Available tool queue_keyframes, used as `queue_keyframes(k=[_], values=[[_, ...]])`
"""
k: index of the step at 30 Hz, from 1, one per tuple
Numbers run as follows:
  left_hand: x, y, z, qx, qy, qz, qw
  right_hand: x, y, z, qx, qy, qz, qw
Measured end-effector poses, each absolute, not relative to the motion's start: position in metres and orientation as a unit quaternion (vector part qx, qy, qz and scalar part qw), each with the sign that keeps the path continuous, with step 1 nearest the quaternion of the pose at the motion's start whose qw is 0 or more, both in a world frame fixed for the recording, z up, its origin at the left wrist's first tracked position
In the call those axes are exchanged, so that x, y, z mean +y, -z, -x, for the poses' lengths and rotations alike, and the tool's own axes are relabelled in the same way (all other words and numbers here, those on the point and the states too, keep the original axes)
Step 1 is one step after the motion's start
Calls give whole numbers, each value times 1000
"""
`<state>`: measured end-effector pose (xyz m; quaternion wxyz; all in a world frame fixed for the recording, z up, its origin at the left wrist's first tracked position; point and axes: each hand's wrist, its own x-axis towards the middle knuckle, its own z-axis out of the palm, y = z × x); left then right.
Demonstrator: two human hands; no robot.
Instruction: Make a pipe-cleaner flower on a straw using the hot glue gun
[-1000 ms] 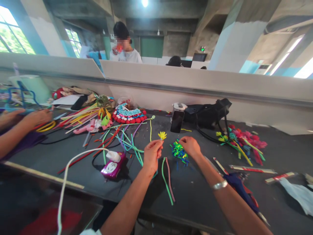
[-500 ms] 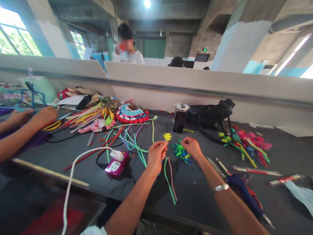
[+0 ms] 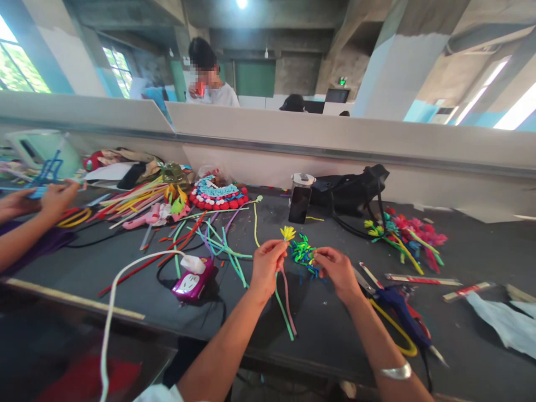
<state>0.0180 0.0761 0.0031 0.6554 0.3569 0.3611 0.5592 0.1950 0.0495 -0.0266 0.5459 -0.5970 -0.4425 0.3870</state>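
Observation:
My left hand (image 3: 267, 267) is closed around the stem of a small yellow flower (image 3: 288, 232), whose petals look like fuzzy pipe cleaner and stick up above the fingertips. To its right lies a loose pile of short green and blue fuzzy pieces (image 3: 301, 251). My right hand (image 3: 341, 272) is at the right edge of this pile, thumb and fingers pinched together; anything between them is too small to make out. Beneath my left hand, a green pipe cleaner (image 3: 285, 315) and a pink pipe cleaner (image 3: 288, 307) lie side by side on the dark table.
A purple power socket (image 3: 192, 280) with a white plug and cable sits left. Behind stand a phone (image 3: 300, 205) and a black bag (image 3: 347, 192). At right lie a dark blue glue gun (image 3: 400, 310) and fuzzy flowers (image 3: 419, 231). A co-worker's hands (image 3: 54, 201) are at far left.
My right hand has moved down and slightly right beside the pile. My left hand still holds the yellow flower. The whole view has shifted, so most things appear further left.

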Motion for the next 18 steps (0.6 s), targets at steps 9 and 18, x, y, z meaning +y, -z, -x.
queue_keyframes(k=[9, 18], values=[[71, 2, -23, 376, -531, -368, 664, 38, 30, -186, -401, -440, 537, 598], [67, 0, -26, 408, -530, -387, 635, 26, 17, -169, -468, -318, 517, 642]])
